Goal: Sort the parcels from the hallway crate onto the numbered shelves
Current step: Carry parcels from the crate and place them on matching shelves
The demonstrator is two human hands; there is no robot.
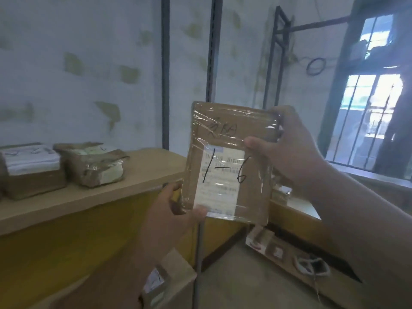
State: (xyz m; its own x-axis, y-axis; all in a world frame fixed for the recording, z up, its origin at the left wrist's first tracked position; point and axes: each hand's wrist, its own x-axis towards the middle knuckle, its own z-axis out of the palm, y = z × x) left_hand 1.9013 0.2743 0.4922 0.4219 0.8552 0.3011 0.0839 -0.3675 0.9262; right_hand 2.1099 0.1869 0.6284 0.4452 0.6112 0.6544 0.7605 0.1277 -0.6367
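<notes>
I hold a flat brown cardboard parcel (pixel 231 161) upright in front of me, wrapped in clear tape, with a white label marked "1-6" in black pen. My left hand (pixel 176 210) pinches its lower left corner. My right hand (pixel 283 143) grips its upper right edge, thumb on the front face. A wooden shelf board (pixel 116 186) runs to the left of the parcel, at about the height of its lower half.
Two taped parcels (pixel 31 170) (pixel 93 166) sit on the shelf board at left. Dark metal uprights (pixel 165 72) stand against the wall. A lower shelf (pixel 296 253) at right carries small packets. Another parcel (pixel 165 279) lies low at centre. A barred window (pixel 367 112) is at right.
</notes>
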